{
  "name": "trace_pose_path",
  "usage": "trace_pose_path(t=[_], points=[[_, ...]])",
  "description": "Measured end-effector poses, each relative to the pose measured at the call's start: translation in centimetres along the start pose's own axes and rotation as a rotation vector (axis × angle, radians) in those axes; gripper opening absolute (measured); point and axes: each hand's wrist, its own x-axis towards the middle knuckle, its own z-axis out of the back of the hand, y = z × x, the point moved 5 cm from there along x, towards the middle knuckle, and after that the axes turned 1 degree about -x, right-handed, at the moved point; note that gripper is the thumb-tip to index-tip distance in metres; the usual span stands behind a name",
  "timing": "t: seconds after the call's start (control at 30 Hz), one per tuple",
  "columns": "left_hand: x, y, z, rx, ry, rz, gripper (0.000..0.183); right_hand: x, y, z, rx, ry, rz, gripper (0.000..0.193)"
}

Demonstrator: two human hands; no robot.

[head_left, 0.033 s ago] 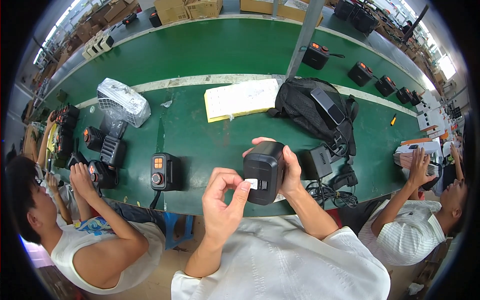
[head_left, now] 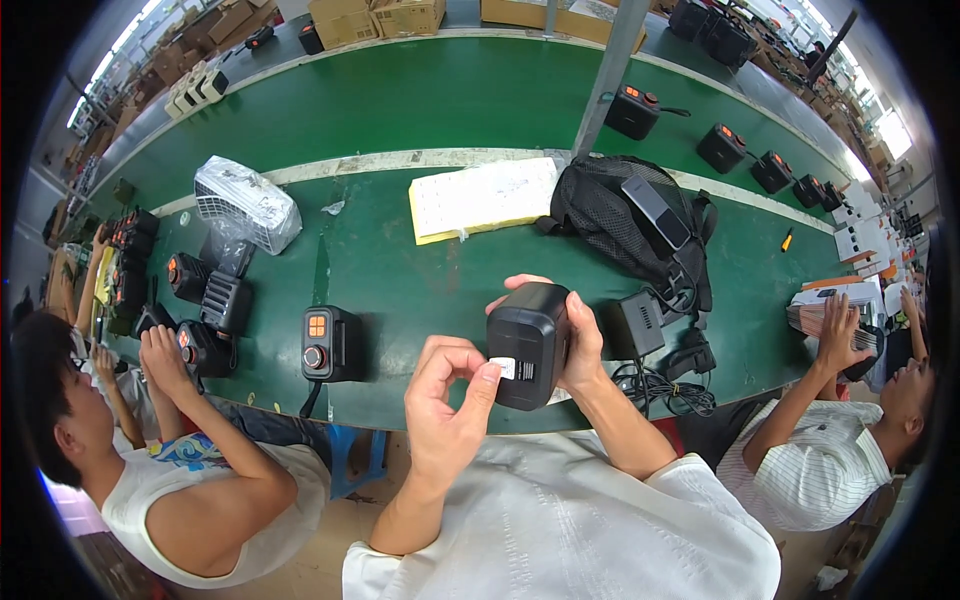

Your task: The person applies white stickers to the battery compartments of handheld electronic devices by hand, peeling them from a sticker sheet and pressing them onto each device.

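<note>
My right hand (head_left: 580,350) is wrapped round a black box-shaped device (head_left: 532,325), holding it tilted above the table's front edge. One end of the device faces me and carries a dark printed patch. At that end my left hand (head_left: 445,400) pinches a small white label (head_left: 506,368) between thumb and forefinger. The label lies against the device; whether it is stuck down I cannot tell. To the left stands a similar black device (head_left: 331,344) with orange buttons, a round knob and a strap.
A black mesh backpack (head_left: 610,215) with a phone (head_left: 656,213) on it lies behind my right hand, near a power adapter (head_left: 636,325) and coiled cable (head_left: 690,400). Papers (head_left: 484,198) and a plastic-wrapped item (head_left: 247,204) lie farther back. Co-workers sit on both sides.
</note>
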Motion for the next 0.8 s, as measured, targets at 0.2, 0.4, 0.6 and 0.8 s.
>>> trace_pose_path(t=[0.2, 0.4, 0.6, 0.8], points=[[0.0, -0.3, 0.1, 0.063, -0.018, -0.042, 0.011, 0.1, 0.0, 0.5, -0.037, 0.008, 0.034, 0.071], [0.6, 1.0, 0.4, -0.075, 0.056, 0.115, 0.014, 0.1, 1.6, 0.7, -0.172, 0.113, 0.091, 0.073], [5.5, 4.7, -0.3, -0.768, 0.249, 0.463, 0.012, 7.1, 8.3, -3.3, -0.653, 0.156, 0.254, 0.046], [4.7, 7.1, -3.7, 0.708, 0.169, -0.169, 0.025, 22.2, 11.8, -4.4, -1.645, -0.154, 0.509, 0.063]])
